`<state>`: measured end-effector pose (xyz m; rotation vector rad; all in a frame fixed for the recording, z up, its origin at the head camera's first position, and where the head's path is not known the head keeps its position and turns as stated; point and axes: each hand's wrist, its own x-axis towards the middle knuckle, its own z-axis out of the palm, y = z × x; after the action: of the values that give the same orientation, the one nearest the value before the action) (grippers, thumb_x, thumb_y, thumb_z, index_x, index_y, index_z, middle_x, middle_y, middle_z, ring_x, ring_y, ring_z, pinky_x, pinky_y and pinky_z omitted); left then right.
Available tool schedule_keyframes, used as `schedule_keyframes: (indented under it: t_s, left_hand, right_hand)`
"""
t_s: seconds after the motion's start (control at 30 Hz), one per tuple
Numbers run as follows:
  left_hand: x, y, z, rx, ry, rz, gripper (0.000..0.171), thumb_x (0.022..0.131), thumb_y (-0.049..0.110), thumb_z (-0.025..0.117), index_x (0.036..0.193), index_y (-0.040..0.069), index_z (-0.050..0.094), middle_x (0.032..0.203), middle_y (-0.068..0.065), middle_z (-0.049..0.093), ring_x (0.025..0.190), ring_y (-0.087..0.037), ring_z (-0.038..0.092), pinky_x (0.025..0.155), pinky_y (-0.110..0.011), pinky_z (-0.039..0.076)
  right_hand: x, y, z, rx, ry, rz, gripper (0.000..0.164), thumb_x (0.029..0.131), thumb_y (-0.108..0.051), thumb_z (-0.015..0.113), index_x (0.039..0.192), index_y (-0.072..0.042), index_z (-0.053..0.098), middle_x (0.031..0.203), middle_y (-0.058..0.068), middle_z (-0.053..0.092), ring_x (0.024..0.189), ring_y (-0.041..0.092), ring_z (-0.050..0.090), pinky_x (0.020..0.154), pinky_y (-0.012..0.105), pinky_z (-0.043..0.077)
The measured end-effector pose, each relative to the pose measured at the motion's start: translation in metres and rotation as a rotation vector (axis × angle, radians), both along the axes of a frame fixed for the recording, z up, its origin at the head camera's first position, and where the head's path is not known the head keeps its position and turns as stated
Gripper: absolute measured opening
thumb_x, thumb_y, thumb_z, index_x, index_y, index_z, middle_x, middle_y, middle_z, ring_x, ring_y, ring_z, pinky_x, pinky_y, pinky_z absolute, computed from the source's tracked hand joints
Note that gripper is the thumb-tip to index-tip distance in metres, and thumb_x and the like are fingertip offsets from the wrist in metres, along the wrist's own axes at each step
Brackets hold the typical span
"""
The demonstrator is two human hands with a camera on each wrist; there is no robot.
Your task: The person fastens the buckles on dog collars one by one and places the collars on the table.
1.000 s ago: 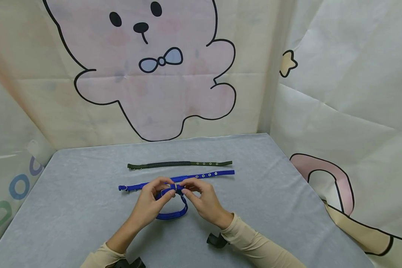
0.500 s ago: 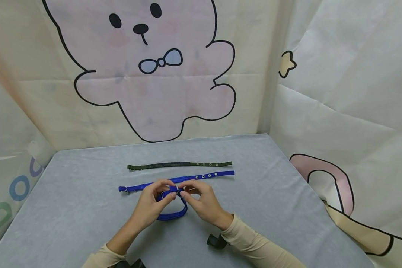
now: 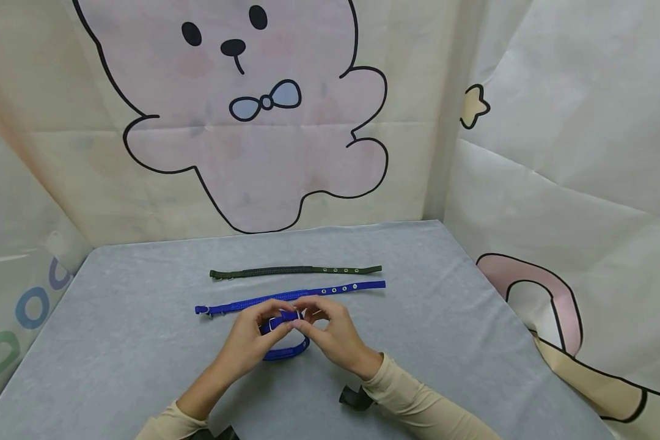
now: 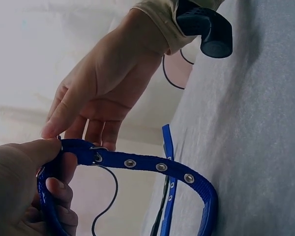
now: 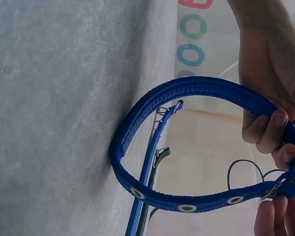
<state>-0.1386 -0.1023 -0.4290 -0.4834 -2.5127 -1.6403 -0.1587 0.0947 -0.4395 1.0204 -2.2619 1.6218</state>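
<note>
Looped blue collar (image 3: 286, 352) sits at six o'clock from the flat blue collar (image 3: 242, 305); I've got left hand (image 3: 247, 339) and right hand (image 3: 337, 335) fingers pinching its twelve o'clock side, probably to steady the overlap.

Grey table (image 3: 473, 342) against cream back wall (image 3: 409, 153), pink cartoon bear (image 3: 286, 159); whitish right wall (image 3: 583, 171).

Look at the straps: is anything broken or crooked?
Nothing looks broken, but the blue strap slants more than the green strap, so they're not lined up. The left hand and right hand hold the blue loop.
</note>
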Motion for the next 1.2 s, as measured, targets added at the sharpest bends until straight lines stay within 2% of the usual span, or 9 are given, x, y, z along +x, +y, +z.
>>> schedule_keyframes:
  t_s: [0.17,0.47,0.67,0.87,1.1,1.2]
  left_hand:
    - [0.0008,0.0011,0.0002,-0.014,0.027,0.007,0.018,0.092,0.021,0.075,0.111,0.019,0.074,0.112,0.003,0.075,0.100,-0.013,0.070,0.089,-0.040,0.058]
    - [0.0011,0.0022,-0.0014,0.032,0.035,-0.001,0.016,0.096,0.016,0.071,0.112,0.015,0.071,0.093,0.002,0.077,0.084,-0.015,0.073,0.075,-0.025,0.055]
    - [0.0010,0.0027,-0.0024,0.038,0.047,0.017,0.015,0.097,0.016,0.070,0.112,0.015,0.070,0.095,0.001,0.076,0.085,-0.014,0.073,0.074,-0.025,0.055]
    - [0.0017,0.0024,-0.0042,0.040,0.057,0.032,0.015,0.096,0.014,0.069,0.111,0.015,0.069,0.090,-0.004,0.077,0.081,-0.010,0.071,0.069,-0.025,0.052]
    - [0.0013,0.0021,-0.0057,0.050,0.090,0.020,0.014,0.098,0.012,0.066,0.111,0.015,0.067,0.090,-0.010,0.076,0.079,-0.018,0.069,0.068,-0.024,0.049]
    - [0.0008,0.0022,-0.0060,0.038,0.098,0.024,0.013,0.099,0.012,0.065,0.112,0.014,0.066,0.088,-0.009,0.076,0.076,-0.016,0.067,0.064,-0.024,0.045]
  right_hand:
    - [0.0008,0.0000,0.0023,0.013,0.016,0.001,0.024,0.097,-0.008,0.067,0.120,-0.007,0.069,0.114,0.012,0.072,0.088,0.013,0.062,0.076,0.027,0.058]
    - [0.0000,0.0012,0.0060,0.049,-0.007,-0.002,0.024,0.099,-0.010,0.065,0.123,-0.006,0.069,0.117,0.012,0.072,0.091,0.016,0.064,0.078,0.028,0.059]
    - [0.0005,0.0009,0.0072,0.055,-0.017,0.002,0.025,0.099,-0.009,0.065,0.123,-0.006,0.068,0.117,0.013,0.072,0.089,0.015,0.063,0.078,0.027,0.058]
    - [0.0014,0.0004,0.0069,0.066,-0.040,-0.013,0.024,0.098,-0.010,0.066,0.121,-0.008,0.070,0.117,0.010,0.073,0.090,0.013,0.064,0.082,0.028,0.057]
    - [0.0000,0.0006,0.0070,0.093,-0.035,-0.043,0.019,0.097,-0.012,0.068,0.116,-0.008,0.072,0.112,0.008,0.074,0.090,0.014,0.064,0.084,0.033,0.057]
    - [-0.0009,0.0009,0.0070,0.119,-0.041,-0.046,0.018,0.098,-0.013,0.067,0.114,-0.009,0.072,0.111,0.007,0.074,0.090,0.014,0.065,0.086,0.034,0.056]
